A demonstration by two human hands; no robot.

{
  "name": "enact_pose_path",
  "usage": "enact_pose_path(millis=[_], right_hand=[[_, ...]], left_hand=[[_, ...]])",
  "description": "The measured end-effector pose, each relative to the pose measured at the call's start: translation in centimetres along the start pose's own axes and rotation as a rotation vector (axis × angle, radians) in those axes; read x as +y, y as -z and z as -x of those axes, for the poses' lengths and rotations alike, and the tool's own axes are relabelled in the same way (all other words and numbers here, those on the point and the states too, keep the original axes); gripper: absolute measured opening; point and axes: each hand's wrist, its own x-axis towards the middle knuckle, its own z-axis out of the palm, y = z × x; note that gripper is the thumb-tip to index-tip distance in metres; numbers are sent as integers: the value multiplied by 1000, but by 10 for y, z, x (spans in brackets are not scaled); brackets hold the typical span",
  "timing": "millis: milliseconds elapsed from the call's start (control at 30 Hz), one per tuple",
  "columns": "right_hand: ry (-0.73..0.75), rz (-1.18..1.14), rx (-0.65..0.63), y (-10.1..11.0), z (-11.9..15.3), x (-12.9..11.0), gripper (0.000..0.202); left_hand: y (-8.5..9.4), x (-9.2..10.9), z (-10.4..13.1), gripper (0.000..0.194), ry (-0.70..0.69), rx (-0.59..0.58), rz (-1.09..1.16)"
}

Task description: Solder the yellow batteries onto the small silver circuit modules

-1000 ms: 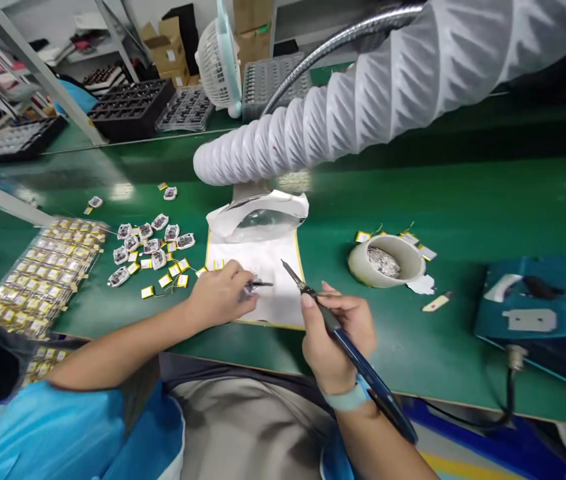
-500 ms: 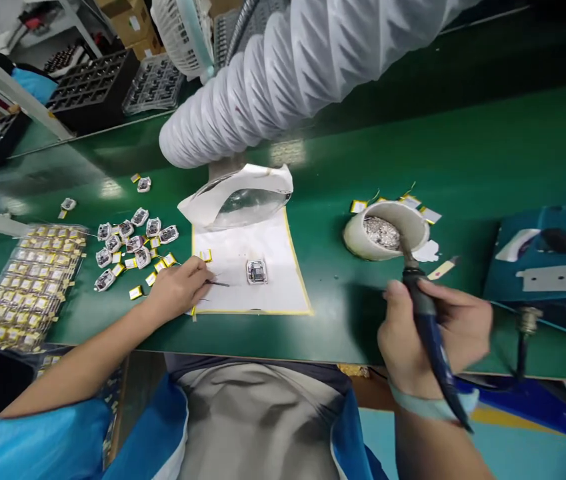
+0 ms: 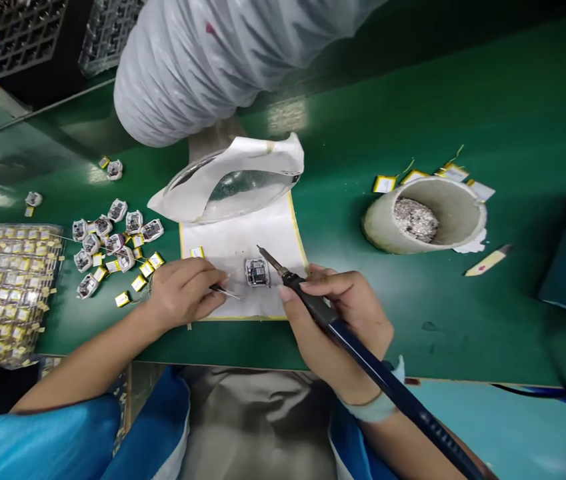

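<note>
My right hand (image 3: 340, 320) is closed round a dark blue soldering iron (image 3: 315, 307), its tip above the top right of a small white-cased circuit board (image 3: 257, 273). The board lies on a white sheet (image 3: 233, 240) edged with yellow tape. Left of the board, my left hand (image 3: 183, 287) is closed on thin tweezers (image 3: 223, 291) whose points extend toward the board, apart from it. A small yellow-edged battery (image 3: 197, 252) lies on the sheet just above my left fingers. A curved clear lens with white paper on it (image 3: 235, 180) stands behind the board.
Several white-cased boards with batteries (image 3: 114, 243) lie at left, beside a tray of batteries (image 3: 10, 290). A white pot of metal shavings (image 3: 463, 213) stands right, with several batteries (image 3: 385, 184) behind it. A wide grey hose (image 3: 213, 67) hangs overhead.
My right hand has brought the soldering iron from the pot leftward to over the board. My left hand has moved slightly right with the tweezers. The view has shifted closer.
</note>
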Motion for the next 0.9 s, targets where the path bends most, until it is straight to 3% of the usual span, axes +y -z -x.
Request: enact_pose_path(millis=[200, 600, 900], right_hand=[[-20, -65, 21, -7, 8, 14, 23], [-15, 7, -33, -7, 11, 17, 23], [11, 59, -63, -8, 9, 15, 22]], left_hand=[[-26, 5, 3, 16, 17, 48, 48], [-30, 2, 1, 8, 75, 58, 26], [-33, 4, 4, 15, 114, 39, 25]])
